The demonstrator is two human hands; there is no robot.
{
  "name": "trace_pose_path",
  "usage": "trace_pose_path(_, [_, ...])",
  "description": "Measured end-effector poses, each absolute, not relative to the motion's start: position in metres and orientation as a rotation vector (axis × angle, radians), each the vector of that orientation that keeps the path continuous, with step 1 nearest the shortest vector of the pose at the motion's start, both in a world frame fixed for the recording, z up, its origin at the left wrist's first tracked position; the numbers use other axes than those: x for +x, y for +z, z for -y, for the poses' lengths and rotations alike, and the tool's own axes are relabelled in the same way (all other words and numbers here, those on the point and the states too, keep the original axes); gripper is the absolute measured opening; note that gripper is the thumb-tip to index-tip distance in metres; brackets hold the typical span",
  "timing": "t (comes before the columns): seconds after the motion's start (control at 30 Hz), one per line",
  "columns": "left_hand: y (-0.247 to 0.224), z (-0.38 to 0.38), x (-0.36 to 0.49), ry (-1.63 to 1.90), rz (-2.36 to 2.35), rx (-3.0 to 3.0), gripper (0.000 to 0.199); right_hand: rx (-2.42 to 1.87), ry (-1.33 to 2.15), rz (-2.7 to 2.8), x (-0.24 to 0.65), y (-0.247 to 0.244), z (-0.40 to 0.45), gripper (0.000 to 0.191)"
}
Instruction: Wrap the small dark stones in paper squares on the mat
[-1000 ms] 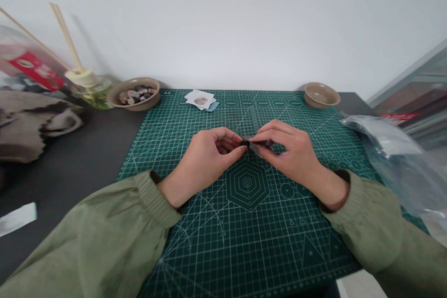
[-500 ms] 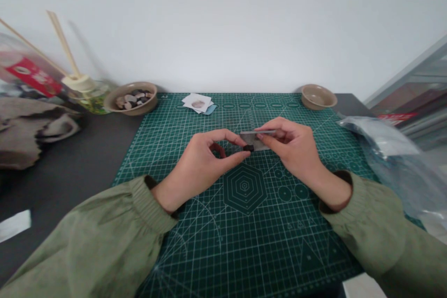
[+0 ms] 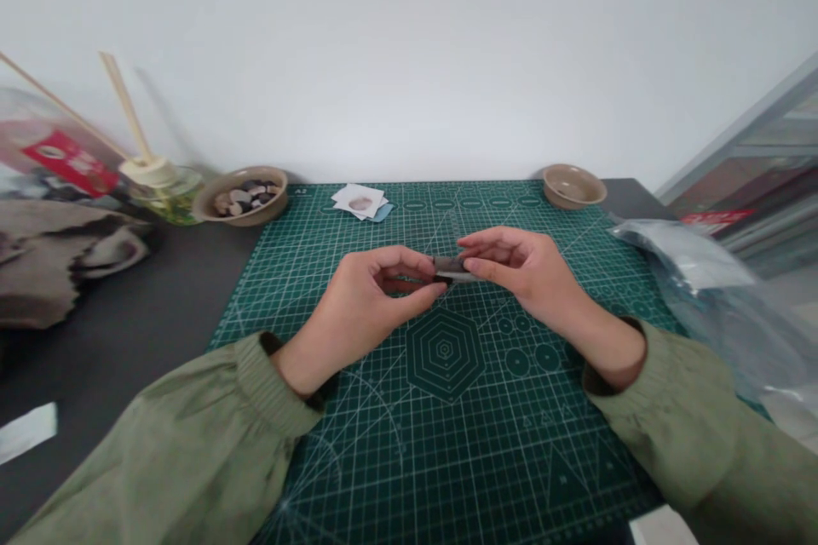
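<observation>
Over the middle of the green cutting mat [image 3: 447, 460], my two hands meet at a small grey folded piece [image 3: 451, 265]; I cannot make out its material. My left hand [image 3: 377, 294] pinches the left end, its index finger on top and its thumb below. A small black bit [image 3: 442, 278] shows at those fingertips, mostly hidden. At the right end, my right hand [image 3: 521, 264] grips the grey piece between thumb and fingers. A pale lower edge runs along the piece between the hands.
A bowl of pebbles [image 3: 240, 194], a reed diffuser [image 3: 153, 179] and grey cloth [image 3: 51, 264] are at left. White cards [image 3: 359, 200] lie at the back of the mat. A second bowl [image 3: 573, 187] and a clear plastic bag [image 3: 709, 289] are at right.
The grey piece was spread flatter, with a thin ridge along its top; now it looks folded into a narrow strip. The black bit has become more hidden. The view has tilted up slightly.
</observation>
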State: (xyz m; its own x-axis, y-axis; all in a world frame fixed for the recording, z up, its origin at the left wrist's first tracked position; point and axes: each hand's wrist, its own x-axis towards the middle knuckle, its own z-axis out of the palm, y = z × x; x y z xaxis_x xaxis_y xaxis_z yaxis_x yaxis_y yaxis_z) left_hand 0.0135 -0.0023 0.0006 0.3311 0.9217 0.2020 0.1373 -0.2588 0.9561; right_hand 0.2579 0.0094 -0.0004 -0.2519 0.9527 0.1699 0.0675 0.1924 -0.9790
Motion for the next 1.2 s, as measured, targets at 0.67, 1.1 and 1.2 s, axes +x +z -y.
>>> trace_pose_path(0.67, [-0.006, -0.002, 0.013, 0.973, -1.071, 1.610, 0.024, -1.088, 1.118, 1.715, 0.252, 0.003, -0.006, 0.033])
trace_pose_path(1.1, [-0.002, 0.002, 0.014, 1.004, -1.038, 1.750, 0.016, -0.987, 0.435, 1.903, 0.254, 0.001, -0.004, 0.019])
trace_pose_path(1.2, [-0.002, 0.003, 0.013, 1.031, -1.001, 1.777, 0.015, -0.983, 0.534, 1.988, 0.256, 0.004, -0.004, 0.024])
